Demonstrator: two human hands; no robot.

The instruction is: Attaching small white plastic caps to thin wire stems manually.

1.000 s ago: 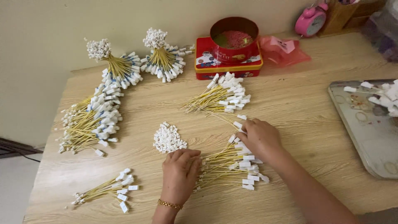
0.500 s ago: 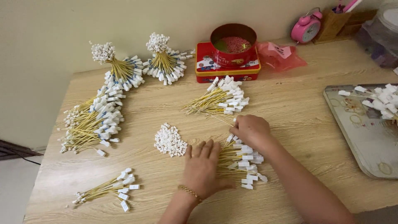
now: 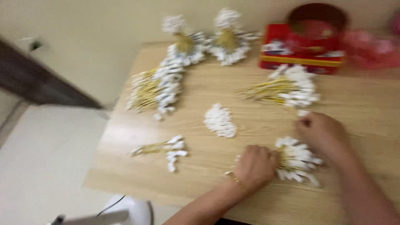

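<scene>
on the wooden table: hands at a blurred bundle

across the whole view motion blur smears detail, so single white tags and yellow strings cannot be told apart. the left hand (image 3: 255, 166) is curled into a fist over the string end of the tag bundle (image 3: 298, 162), gripping it. the right hand (image 3: 321, 132) rests just above that bundle's tags, fingers bent; whether it pinches anything cannot be told. a loose white tag pile (image 3: 220, 121) lies near, up-left. the red tin (image 3: 306, 46) is cut off at top.
</scene>
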